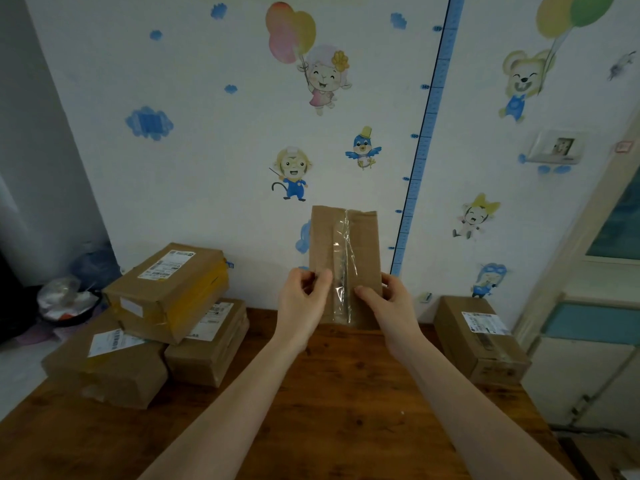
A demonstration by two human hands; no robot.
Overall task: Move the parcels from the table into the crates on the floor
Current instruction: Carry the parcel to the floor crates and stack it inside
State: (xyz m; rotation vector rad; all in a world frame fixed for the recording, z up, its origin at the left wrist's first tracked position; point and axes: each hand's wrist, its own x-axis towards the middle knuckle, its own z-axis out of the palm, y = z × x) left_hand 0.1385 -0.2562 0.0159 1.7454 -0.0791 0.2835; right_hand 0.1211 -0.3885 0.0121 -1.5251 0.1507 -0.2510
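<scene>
Left hand (304,301) and right hand (393,303) each pinch the lower part of a flat taped parcel (346,237), held upright over the counter (346,393) near its back edge. The grip is low and partly on glossy tape (343,258), so the parcel may tip or slip in transit; crates not in view.

5 parcels (344,258), 2 hands (304,303)

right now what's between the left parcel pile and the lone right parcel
Head view: the taped parcel, gripped by left hand and right hand; otherwise bare tabletop.
</scene>
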